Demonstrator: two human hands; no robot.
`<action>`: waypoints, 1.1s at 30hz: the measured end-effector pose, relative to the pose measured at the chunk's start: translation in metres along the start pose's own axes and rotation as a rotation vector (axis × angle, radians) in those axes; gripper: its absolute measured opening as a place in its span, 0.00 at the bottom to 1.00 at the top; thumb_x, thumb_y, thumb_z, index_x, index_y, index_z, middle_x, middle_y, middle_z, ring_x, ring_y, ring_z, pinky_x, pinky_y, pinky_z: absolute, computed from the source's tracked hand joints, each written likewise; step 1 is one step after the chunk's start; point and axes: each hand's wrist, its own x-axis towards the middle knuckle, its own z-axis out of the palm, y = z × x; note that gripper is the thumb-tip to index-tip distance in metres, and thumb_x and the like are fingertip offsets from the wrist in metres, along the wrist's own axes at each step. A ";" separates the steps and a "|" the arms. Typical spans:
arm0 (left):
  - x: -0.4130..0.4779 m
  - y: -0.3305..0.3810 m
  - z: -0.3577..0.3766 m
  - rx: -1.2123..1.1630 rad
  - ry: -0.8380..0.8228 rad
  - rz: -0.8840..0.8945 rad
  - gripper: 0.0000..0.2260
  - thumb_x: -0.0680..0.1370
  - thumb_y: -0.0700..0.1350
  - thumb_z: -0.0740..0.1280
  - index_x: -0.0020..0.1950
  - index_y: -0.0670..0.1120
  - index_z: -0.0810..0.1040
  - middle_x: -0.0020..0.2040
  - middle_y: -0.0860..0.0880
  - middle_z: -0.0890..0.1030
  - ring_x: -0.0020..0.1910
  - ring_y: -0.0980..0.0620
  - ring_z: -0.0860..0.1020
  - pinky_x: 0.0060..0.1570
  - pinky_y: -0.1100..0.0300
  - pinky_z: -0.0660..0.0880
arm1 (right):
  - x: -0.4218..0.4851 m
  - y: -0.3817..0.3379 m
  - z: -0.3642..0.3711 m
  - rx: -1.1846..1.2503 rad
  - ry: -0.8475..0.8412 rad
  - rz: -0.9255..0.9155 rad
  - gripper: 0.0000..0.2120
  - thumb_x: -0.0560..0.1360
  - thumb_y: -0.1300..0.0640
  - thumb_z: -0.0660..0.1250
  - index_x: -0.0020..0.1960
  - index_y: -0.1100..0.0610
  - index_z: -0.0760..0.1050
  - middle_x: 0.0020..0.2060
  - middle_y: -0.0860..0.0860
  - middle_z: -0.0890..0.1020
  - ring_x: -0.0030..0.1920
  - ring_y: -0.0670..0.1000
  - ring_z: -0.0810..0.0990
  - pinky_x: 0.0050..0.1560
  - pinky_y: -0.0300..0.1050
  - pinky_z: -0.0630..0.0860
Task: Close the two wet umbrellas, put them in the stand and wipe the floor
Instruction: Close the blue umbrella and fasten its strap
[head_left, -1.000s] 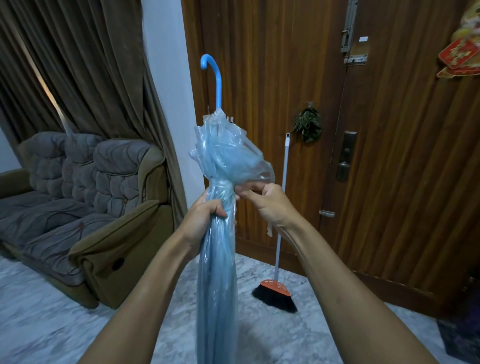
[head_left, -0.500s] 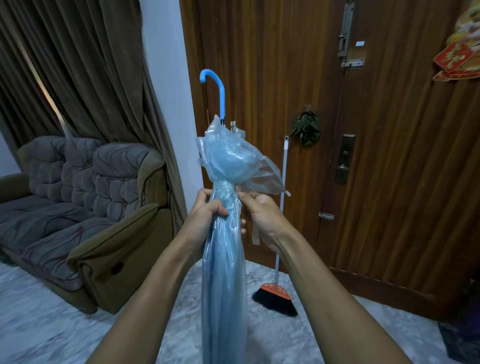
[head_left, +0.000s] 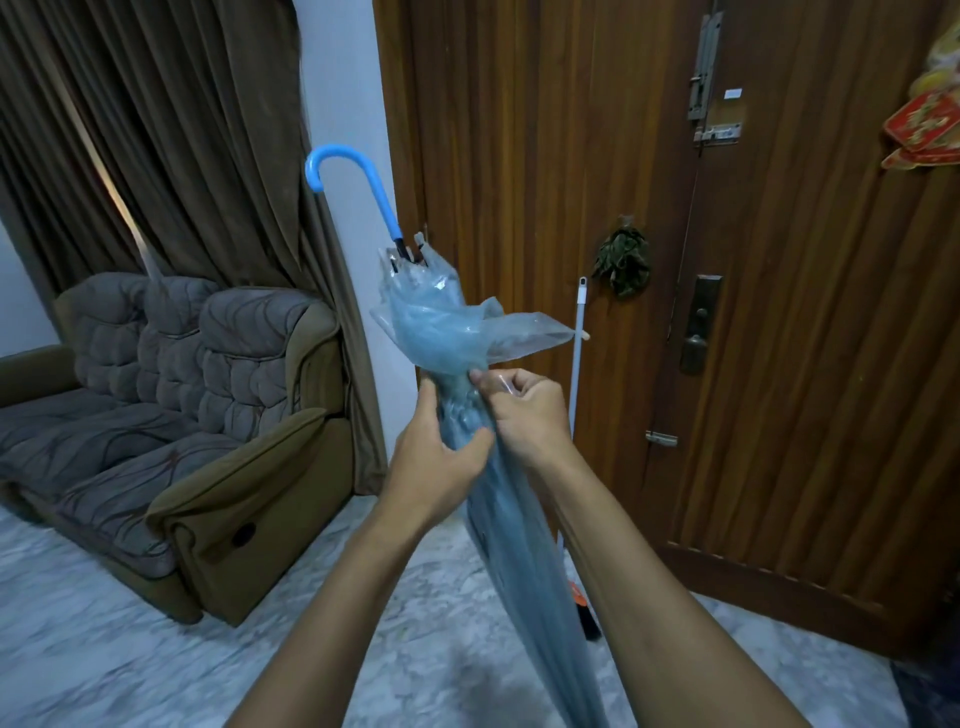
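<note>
As left hand (head_left: 434, 460) grips the umbrella (head_left: 431, 332), right hand (head_left: 532, 413) seemingly pinches it.

No legible text or labels anywhere.

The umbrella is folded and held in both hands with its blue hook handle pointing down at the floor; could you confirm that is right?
Not quite: the handle points up, not down. In the head view the umbrella is folded and held in the left hand and right hand, with its blue hook at the top.
</note>
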 end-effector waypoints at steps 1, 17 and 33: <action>0.003 -0.001 -0.001 -0.003 -0.024 -0.019 0.33 0.69 0.52 0.68 0.73 0.57 0.63 0.56 0.56 0.82 0.51 0.60 0.82 0.53 0.54 0.81 | 0.000 -0.001 -0.001 -0.030 -0.010 -0.010 0.12 0.77 0.59 0.71 0.49 0.70 0.80 0.43 0.61 0.86 0.38 0.51 0.83 0.41 0.42 0.81; 0.020 0.008 -0.031 -0.673 -0.232 -0.198 0.19 0.78 0.33 0.64 0.68 0.44 0.75 0.51 0.42 0.83 0.45 0.47 0.83 0.41 0.58 0.80 | 0.010 0.002 -0.015 0.156 -0.212 0.159 0.16 0.67 0.51 0.77 0.52 0.59 0.83 0.49 0.55 0.87 0.52 0.52 0.85 0.58 0.51 0.79; 0.016 -0.002 -0.010 -0.064 0.211 0.001 0.18 0.73 0.43 0.75 0.63 0.48 0.80 0.50 0.56 0.83 0.48 0.66 0.81 0.50 0.67 0.78 | 0.003 0.000 -0.014 0.073 0.002 0.101 0.10 0.75 0.55 0.73 0.50 0.62 0.81 0.36 0.53 0.86 0.31 0.45 0.83 0.26 0.34 0.74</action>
